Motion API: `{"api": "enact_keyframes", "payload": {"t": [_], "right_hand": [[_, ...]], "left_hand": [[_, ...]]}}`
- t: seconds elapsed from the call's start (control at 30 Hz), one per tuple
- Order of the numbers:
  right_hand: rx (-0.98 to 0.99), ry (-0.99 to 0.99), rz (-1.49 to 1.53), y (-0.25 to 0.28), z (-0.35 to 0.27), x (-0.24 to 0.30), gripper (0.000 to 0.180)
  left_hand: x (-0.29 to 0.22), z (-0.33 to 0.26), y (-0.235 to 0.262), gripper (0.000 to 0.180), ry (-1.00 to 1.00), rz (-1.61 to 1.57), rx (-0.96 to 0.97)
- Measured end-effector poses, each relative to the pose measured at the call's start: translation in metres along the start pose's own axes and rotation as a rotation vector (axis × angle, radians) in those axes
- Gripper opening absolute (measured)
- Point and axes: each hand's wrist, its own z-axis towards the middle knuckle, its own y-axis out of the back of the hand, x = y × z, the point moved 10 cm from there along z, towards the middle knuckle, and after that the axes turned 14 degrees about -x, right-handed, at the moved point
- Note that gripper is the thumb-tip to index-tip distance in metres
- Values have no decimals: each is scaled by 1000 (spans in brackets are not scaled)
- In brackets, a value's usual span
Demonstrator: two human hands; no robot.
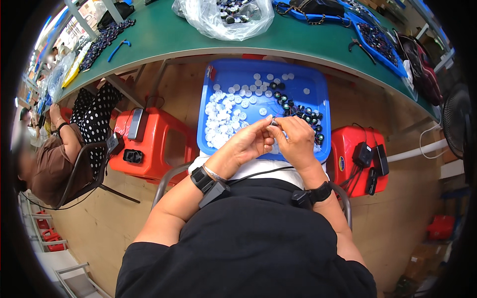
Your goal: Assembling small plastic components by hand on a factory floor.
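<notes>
Over the near side of a blue plastic tray point(266, 64), my two hands meet at the fingertips. Between them is a small dark part point(274, 122), mostly covered by the fingers. My left hand point(251, 140) pinches it with thumb and forefinger, the other fingers loosely curled. From the other side my right hand point(296, 140) grips it, closed. White plastic discs point(222, 116) are heaped in the tray's left half, with several scattered toward the far edge. Small black round parts point(310, 117) lie along the right side, partly hidden behind my right hand.
Red stools point(149, 149) flank me, bearing dark electronic boxes and cables. Across the far side runs a green workbench point(164, 30) with a clear plastic bag point(223, 25), blue-handled pliers point(119, 48) and blue trays of parts. A seated co-worker point(59, 159) is at left, a fan point(457, 116) at right.
</notes>
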Motion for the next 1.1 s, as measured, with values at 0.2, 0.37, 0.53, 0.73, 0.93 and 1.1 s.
{"api": "enact_keyframes", "payload": {"t": [0.2, 0.37, 0.53, 0.73, 0.93, 1.1], "right_hand": [[-23, -463, 285, 7, 4, -44, 35], [-78, -514, 79, 38, 8, -81, 23], [71, -461, -148, 30, -9, -97, 15], [180, -177, -111, -19, -5, -48, 12], [314, 23, -435, -52, -15, -53, 19], [248, -169, -301, -35, -4, -51, 25]], "left_hand": [[-78, 25, -42, 29, -148, 136, 160], [-254, 4, -97, 60, -384, -166, 368], [-203, -12, -76, 45, -740, 685, -21], [-103, 16, -11, 26, -1054, 1637, -209], [-86, 12, -19, 22, -1253, 1749, -280], [-104, 14, 5, 26, -1017, 1364, -324]]}}
